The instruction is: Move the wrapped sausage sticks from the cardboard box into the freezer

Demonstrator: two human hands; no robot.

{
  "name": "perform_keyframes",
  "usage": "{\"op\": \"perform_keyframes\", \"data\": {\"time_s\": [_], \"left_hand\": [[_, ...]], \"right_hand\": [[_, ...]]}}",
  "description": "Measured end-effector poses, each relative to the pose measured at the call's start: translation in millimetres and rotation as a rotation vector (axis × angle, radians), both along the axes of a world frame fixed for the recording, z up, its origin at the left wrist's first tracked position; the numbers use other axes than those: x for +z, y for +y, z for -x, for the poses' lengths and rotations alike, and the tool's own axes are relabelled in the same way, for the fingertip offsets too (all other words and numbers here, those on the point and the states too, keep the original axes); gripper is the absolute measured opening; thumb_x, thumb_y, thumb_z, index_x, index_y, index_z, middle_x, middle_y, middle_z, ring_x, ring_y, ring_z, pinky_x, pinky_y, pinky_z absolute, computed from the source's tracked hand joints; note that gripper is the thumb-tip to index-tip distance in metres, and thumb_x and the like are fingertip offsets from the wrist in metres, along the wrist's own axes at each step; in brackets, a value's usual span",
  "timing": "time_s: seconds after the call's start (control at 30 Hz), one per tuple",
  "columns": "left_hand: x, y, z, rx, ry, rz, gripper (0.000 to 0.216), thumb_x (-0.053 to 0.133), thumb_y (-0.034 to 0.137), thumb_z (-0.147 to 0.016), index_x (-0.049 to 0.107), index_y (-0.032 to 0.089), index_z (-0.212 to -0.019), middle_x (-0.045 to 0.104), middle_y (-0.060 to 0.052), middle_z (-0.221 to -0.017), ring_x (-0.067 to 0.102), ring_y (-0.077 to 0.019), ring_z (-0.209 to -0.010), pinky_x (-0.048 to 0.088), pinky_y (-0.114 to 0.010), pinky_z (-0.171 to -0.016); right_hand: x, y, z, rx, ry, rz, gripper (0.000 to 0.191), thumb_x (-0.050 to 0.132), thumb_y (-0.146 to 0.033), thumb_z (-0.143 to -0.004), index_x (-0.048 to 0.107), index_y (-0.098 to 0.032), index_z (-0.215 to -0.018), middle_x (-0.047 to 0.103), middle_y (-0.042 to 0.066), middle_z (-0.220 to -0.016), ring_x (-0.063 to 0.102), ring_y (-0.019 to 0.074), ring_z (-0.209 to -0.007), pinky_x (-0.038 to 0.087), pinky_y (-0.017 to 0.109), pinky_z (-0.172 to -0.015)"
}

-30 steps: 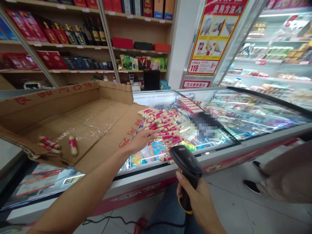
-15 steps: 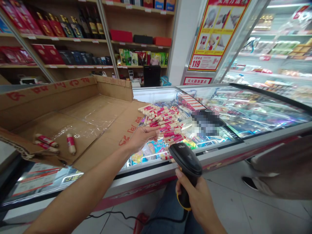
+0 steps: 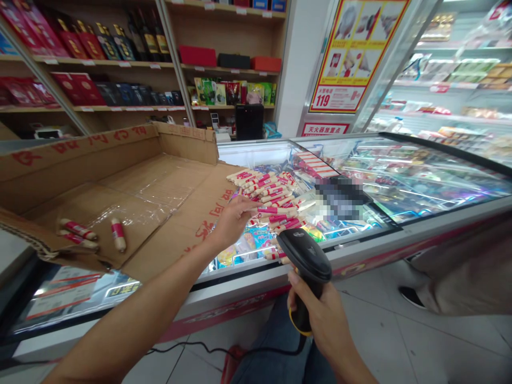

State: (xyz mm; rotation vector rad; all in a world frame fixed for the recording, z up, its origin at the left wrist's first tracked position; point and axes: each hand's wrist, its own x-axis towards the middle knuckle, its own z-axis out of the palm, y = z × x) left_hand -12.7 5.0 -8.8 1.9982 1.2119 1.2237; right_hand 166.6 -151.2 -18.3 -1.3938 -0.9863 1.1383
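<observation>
My right hand [image 3: 326, 314] is wrapped round the handle of a black and yellow barcode scanner [image 3: 306, 253], its head tipped toward the freezer. My left hand [image 3: 236, 216] pinches the left end of a pale sausage [image 3: 276, 210] with a red label, over a pile of similar sausages [image 3: 266, 184] on the freezer's glass top. More sausages [image 3: 278, 256] lie near the scanner head, which partly hides them. At the left, a shallow cardboard box [image 3: 168, 181] with red writing holds a few loose sausages [image 3: 118, 234] in its near corner.
The chest freezer [image 3: 380, 240] runs across the view with packaged goods under its glass. A black cable [image 3: 200, 346] hangs from the scanner. Another person's leg and shoe [image 3: 412, 297] are at the right. Stocked shelves [image 3: 120, 61] stand behind.
My left hand has shifted slightly left and up, and the sausage in its fingertips now shows more clearly. The scanner has hardly moved in my right hand.
</observation>
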Motion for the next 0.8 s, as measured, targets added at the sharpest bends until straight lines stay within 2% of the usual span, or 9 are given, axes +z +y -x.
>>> {"op": "perform_keyframes", "data": {"time_s": [0.17, 0.3, 0.4, 0.5, 0.8], "left_hand": [[-0.1, -4.1, -2.5, -0.138, -0.004, 0.13, 0.031, 0.05, 0.025, -0.091, 0.069, 0.017, -0.115, 0.07, -0.008, -0.095, 0.063, -0.0144, -0.069, 0.051, -0.027, -0.07], [1.8, -6.1, -2.4, -0.141, -0.019, 0.105, 0.031, 0.057, 0.029, -0.087, 0.072, 0.017, -0.112, 0.071, -0.008, -0.098, 0.064, -0.0158, -0.078, 0.049, -0.026, -0.072], [3.1, -6.5, -1.3, -0.156, -0.086, 0.15, 0.038, 0.057, 0.033, -0.088, 0.069, 0.015, -0.119, 0.07, -0.005, -0.084, 0.061, -0.0136, -0.073, 0.048, -0.024, -0.069], [3.8, -7.3, -1.0, -0.229, -0.133, 0.191, 0.042, 0.054, 0.034, -0.089, 0.065, 0.014, -0.125, 0.067, -0.002, -0.073, 0.059, -0.0113, -0.068, 0.047, -0.023, -0.067], [3.8, -10.3, -4.0, -0.185, -0.043, 0.178, 0.04, 0.057, 0.032, -0.088, 0.066, 0.013, -0.123, 0.072, -0.006, -0.081, 0.067, -0.0154, -0.072, 0.052, -0.026, -0.071]], "right_hand": [[0.8, 1.4, 1.9, 0.019, 0.028, 0.007, 0.036, 0.07, -0.05, -0.078, 0.066, -0.015, -0.073, 0.057, -0.002, -0.045, 0.052, 0.0131, -0.043, 0.042, 0.024, -0.047], [0.3, 2.8, 3.3, 0.007, 0.068, -0.01, 0.036, 0.072, -0.05, -0.076, 0.066, -0.015, -0.078, 0.056, -0.004, -0.044, 0.052, 0.0128, -0.042, 0.042, 0.024, -0.046], [-0.3, 3.6, 4.1, -0.003, 0.071, -0.01, 0.038, 0.071, -0.051, -0.076, 0.068, -0.013, -0.085, 0.056, -0.004, -0.044, 0.052, 0.0133, -0.042, 0.042, 0.024, -0.046], [1.0, 3.5, 5.4, 0.003, 0.068, -0.009, 0.038, 0.07, -0.051, -0.077, 0.068, -0.014, -0.083, 0.057, -0.003, -0.045, 0.051, 0.0134, -0.043, 0.042, 0.025, -0.046], [7.9, 2.8, 12.9, -0.015, 0.027, -0.001, 0.034, 0.07, -0.05, -0.077, 0.065, -0.016, -0.078, 0.056, -0.003, -0.045, 0.051, 0.0128, -0.042, 0.04, 0.023, -0.042]]}}
